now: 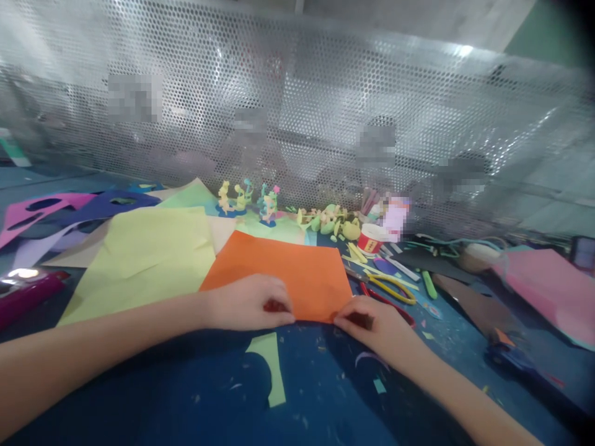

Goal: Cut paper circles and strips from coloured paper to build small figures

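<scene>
My left hand [253, 302], fingers curled, pinches the near edge of a rectangular orange paper sheet [297, 272] stretching away across the dark-blue worktop [186, 396], seemingly longer side-to-side, as my equally close right hand [372, 319] grips near its right corner.

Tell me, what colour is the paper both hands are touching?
The paper is orange; it shows best in the head view.

I am facing my head-worn camera forward and down, close above my bare left hand [246, 303] and bare right hand [388, 325].
</scene>
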`<move>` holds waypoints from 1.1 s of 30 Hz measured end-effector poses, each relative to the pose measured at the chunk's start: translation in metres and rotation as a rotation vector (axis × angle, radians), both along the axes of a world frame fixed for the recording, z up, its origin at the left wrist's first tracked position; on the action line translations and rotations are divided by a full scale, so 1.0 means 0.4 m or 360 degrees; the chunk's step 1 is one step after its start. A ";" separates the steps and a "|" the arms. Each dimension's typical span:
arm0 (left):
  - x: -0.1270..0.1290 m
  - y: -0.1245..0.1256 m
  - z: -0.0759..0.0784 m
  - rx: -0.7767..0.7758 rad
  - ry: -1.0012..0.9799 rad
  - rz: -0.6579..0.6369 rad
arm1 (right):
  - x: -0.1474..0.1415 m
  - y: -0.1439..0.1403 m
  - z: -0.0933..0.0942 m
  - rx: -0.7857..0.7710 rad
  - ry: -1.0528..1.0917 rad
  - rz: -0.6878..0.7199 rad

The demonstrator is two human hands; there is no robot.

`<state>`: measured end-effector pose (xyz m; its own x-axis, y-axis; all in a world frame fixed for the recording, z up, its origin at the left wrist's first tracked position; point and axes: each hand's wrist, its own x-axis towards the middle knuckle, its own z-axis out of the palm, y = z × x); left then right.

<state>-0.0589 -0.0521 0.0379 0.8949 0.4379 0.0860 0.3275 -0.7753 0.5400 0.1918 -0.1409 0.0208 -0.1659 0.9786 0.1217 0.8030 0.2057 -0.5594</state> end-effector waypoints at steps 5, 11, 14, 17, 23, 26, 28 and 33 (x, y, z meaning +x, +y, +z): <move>-0.010 0.025 0.001 -0.0150 0.0033 0.0007 | -0.002 0.006 -0.010 -0.0075 0.0006 -0.0094; -0.012 0.041 -0.006 -0.0167 0.0031 0.0024 | 0.004 0.008 -0.007 -0.0107 0.0013 -0.0071; -0.011 0.045 -0.009 -0.0187 0.0033 0.0061 | 0.009 0.010 -0.003 -0.0146 0.0016 -0.0057; -0.009 0.047 -0.011 -0.0218 0.0008 0.0130 | 0.009 0.012 -0.006 -0.0154 0.0036 -0.0107; -0.009 0.044 -0.011 0.0003 0.0055 0.0142 | 0.003 0.015 -0.024 -0.0107 0.0088 -0.0205; -0.012 0.043 -0.012 0.0350 0.0109 0.0042 | 0.000 0.016 -0.029 -0.0077 0.0080 -0.0224; -0.014 0.042 -0.014 0.0603 0.0115 -0.0055 | 0.000 0.015 -0.032 -0.0071 0.0078 -0.0232; -0.009 0.023 0.001 0.1042 0.0129 -0.0213 | 0.004 0.017 -0.042 -0.0022 0.0055 -0.0267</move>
<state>-0.0624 -0.0429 0.0385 0.9527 0.2033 0.2261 0.2256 -0.9711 -0.0777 0.1936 -0.1343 0.0040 0.0041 0.9939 0.1106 0.8058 0.0622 -0.5890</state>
